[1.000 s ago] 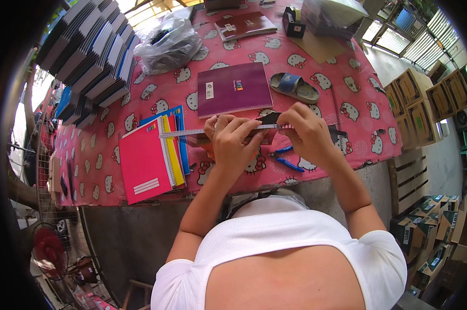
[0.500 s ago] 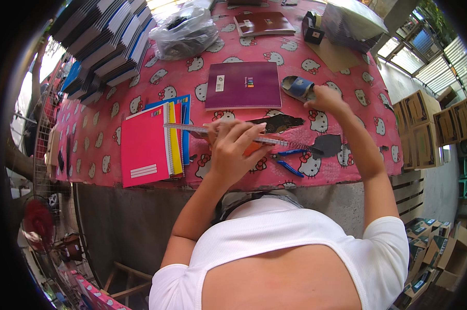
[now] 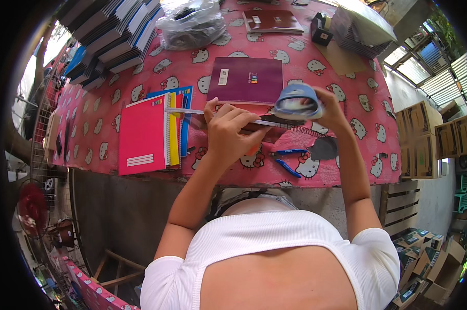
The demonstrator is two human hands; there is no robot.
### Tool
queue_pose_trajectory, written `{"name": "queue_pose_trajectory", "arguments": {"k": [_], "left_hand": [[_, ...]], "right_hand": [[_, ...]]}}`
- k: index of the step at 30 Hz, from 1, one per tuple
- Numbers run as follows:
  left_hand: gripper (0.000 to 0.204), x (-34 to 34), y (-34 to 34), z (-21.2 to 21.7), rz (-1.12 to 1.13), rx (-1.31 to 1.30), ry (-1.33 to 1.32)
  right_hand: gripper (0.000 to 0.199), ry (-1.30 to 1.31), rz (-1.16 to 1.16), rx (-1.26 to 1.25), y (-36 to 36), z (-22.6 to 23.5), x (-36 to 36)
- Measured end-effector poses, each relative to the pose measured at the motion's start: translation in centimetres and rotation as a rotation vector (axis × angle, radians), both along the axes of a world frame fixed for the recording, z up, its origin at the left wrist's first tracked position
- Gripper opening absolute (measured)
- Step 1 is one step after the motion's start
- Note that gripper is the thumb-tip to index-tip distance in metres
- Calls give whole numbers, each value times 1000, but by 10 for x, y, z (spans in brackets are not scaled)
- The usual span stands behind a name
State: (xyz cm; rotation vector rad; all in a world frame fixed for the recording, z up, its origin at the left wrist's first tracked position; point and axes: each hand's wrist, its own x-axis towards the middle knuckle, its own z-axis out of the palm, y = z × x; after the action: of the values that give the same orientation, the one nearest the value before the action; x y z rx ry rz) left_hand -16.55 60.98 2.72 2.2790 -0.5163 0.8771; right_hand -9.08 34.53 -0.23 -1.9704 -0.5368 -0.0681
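Observation:
My left hand (image 3: pixel 229 132) grips a thin notebook (image 3: pixel 184 110), its spine edge facing up, fingers over the top and thumb at the front. A dark spiral wire coil (image 3: pixel 308 130) sticks out from the right end of that edge. In my right hand (image 3: pixel 330 109) is a blue, hollow, open-ended cylinder (image 3: pixel 297 93), held just above the coil and smeared by motion; its exact kind I cannot make out. Blue-handled cutting pliers (image 3: pixel 290 169) lie below the coil. Beyond my left hand lies a purple notebook (image 3: pixel 243 82).
Pink, yellow and blue spiral notebooks (image 3: pixel 143 137) lie overlapped at left. Tall notebook stacks (image 3: pixel 112 39), a plastic bag (image 3: pixel 192 28), a brown notebook (image 3: pixel 274 21) and a black holder (image 3: pixel 321 30) stand farther back. Cardboard boxes (image 3: pixel 419 129) are piled beyond the table's right side.
My right hand has lifted the blue cylinder off the table and brought it left and nearer, tilting its opening toward me. My left hand still grips the notebook.

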Motion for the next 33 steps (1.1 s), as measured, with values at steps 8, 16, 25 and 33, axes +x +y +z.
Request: {"name": "queue_pose_trajectory", "arguments": {"k": [8, 16, 25, 33], "left_hand": [[28, 0, 0, 6, -10, -3, 43], [29, 3, 30, 9, 125, 45, 34], [33, 9, 51, 16, 224, 122, 165], [39, 7, 71, 12, 262, 102, 149]], "right_hand": [[43, 1, 161, -212, 10, 6, 32], [53, 66, 245, 4, 35, 24, 23], [52, 172, 319, -359, 72, 30, 39], [56, 94, 214, -433, 91, 1, 60]]}}
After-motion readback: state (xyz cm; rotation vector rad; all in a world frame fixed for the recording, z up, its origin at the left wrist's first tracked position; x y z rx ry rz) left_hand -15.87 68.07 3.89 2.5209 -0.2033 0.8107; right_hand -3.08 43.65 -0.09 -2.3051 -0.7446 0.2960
